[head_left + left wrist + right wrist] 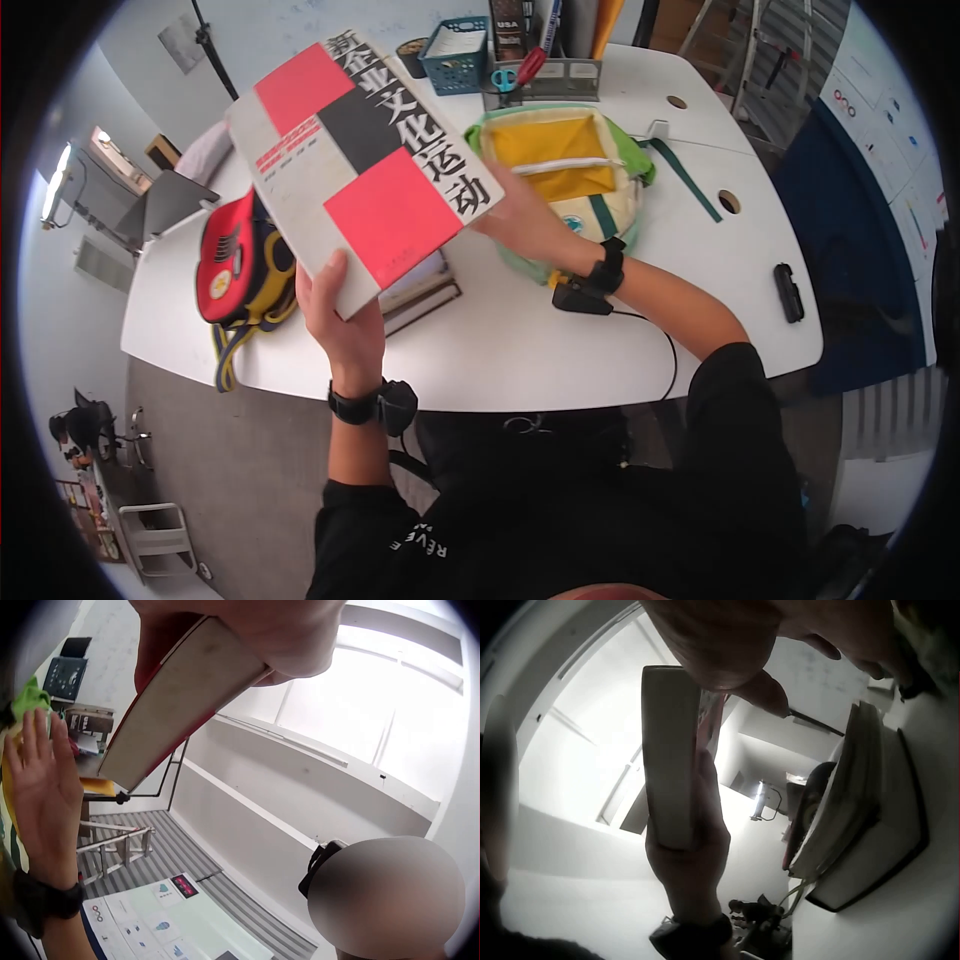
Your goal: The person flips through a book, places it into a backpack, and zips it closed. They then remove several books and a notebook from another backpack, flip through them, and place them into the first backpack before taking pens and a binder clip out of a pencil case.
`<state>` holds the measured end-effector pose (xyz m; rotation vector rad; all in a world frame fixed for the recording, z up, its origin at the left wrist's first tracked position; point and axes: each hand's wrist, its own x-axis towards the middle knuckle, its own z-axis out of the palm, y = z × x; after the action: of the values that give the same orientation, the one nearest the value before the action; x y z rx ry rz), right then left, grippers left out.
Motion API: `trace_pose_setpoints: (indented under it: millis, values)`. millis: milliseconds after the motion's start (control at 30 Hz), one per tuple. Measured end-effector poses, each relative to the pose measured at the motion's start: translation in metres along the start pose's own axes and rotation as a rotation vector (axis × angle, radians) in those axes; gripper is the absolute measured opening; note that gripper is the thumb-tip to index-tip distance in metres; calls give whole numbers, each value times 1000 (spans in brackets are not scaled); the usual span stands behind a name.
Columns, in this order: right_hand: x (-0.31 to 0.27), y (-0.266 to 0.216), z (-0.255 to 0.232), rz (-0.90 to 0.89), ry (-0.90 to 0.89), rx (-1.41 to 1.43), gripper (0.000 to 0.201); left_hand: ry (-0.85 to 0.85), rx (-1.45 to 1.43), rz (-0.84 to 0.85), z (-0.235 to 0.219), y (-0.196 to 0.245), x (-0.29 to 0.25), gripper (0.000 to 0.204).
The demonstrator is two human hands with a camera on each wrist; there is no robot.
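Note:
A thick book (pixel 390 185) with a white, red and black cover and large Chinese characters is tilted above the table. My left hand (pixel 340 320) grips its lower left corner, thumb on the front cover. Past the right edge of the book is my right hand (pixel 535 225), its fingers partly hidden in the head view. The left wrist view shows that right hand (pixel 46 787) with straight fingers, apart from the book. Thick stacked books (pixel 870 832) lie on the table, partly behind the held book in the head view.
A red, blue and yellow bag (pixel 222 265) lies at the left. An unzipped cream and green bag (pixel 622 205) with yellow lining lies at the right. Behind are a blue basket (pixel 440 75) and grey organizer (pixel 575 82) with scissors (pixel 503 80). A black object (pixel 788 293) lies near the right edge.

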<state>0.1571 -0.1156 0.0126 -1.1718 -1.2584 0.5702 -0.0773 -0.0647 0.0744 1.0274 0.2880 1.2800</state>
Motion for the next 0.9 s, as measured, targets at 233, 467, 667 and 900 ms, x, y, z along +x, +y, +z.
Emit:
trace_pose_setpoints:
  millis: [233, 467, 667, 900]
  values:
    - [-39, -69, -73, -760, 92, -1348, 85, -115, -104, -320, 64, -61, -4, 37]
    - [-52, -71, -133, -516, 282, -1084, 61, -715, 94, -440, 89, -108, 23, 31]
    - [-87, -102, -167, -369, 532, -748, 41, -1188, 1394, 330, 78, -172, 34, 8]
    - [-160, -121, -178, -273, 617, -609, 44, -1361, 1482, 352, 87, -164, 42, 17]
